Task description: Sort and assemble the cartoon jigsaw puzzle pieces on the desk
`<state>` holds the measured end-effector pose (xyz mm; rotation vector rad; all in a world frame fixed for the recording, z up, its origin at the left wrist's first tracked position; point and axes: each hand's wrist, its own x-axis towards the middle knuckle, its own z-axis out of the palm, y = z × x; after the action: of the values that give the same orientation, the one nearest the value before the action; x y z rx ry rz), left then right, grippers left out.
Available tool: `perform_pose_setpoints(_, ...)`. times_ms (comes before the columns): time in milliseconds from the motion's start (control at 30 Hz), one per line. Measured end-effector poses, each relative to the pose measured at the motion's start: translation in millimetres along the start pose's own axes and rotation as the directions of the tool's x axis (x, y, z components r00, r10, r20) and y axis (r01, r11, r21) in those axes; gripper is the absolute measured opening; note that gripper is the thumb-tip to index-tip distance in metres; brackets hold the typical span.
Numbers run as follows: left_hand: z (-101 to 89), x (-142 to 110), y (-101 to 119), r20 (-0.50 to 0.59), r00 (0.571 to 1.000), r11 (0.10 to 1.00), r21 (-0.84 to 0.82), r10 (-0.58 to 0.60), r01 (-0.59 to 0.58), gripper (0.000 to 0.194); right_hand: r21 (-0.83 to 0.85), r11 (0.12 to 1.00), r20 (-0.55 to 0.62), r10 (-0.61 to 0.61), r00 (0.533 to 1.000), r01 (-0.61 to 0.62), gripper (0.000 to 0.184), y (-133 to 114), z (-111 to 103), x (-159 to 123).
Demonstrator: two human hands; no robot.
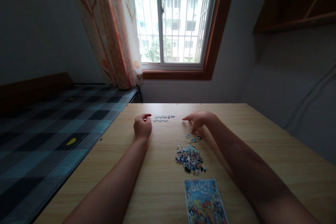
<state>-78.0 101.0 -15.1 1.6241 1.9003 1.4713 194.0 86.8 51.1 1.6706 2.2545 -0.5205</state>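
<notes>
My left hand (143, 126) rests on the table, loosely closed with a finger pointing right; the inside of the hand is hidden. Just right of it lie two short rows of jigsaw puzzle pieces (160, 120). My right hand (201, 119) is bent over the table with its index finger stretched to the left and another digit pointing down. Under and in front of it are several loose jigsaw pieces (193, 140); whether a fingertip touches one is unclear. Nearer to me is a heap of mixed jigsaw pieces (189, 158).
A blue picture sheet or box lid marked "Bluey" (206, 201) lies at the table's near side. The wooden table (157, 178) ends below a window (178, 21). On the left stands a bed with a checked cover (86, 112); a shelf (296, 21) hangs at upper right.
</notes>
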Motion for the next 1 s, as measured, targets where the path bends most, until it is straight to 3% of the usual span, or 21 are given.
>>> perform_pose_setpoints(233,0.6,0,0,0.0,1.0,1.0,0.008,0.013,-0.013,0.029,0.122,0.99,-0.008,-0.075,0.997,0.075,0.089,16,-3,-4)
perform_pose_setpoints(500,2.8,1,-4,-0.004,1.0,1.0,0.0,0.023,-0.023,0.028,0.077,0.996,0.079,-0.04,0.996,0.033,0.122,1,-3,-5)
perform_pose_setpoints(733,2.0,1,-3,-0.001,1.0,1.0,-0.003,0.013,-0.013,0.028,0.045,0.998,0.123,0.042,0.991,-0.048,0.126,-22,1,-5)
perform_pose_setpoints(1000,0.3,0,-1,0.005,1.0,1.0,-0.008,0.012,-0.012,0.028,0.072,0.997,0.091,0.01,0.996,-0.017,0.121,-6,-1,-6)
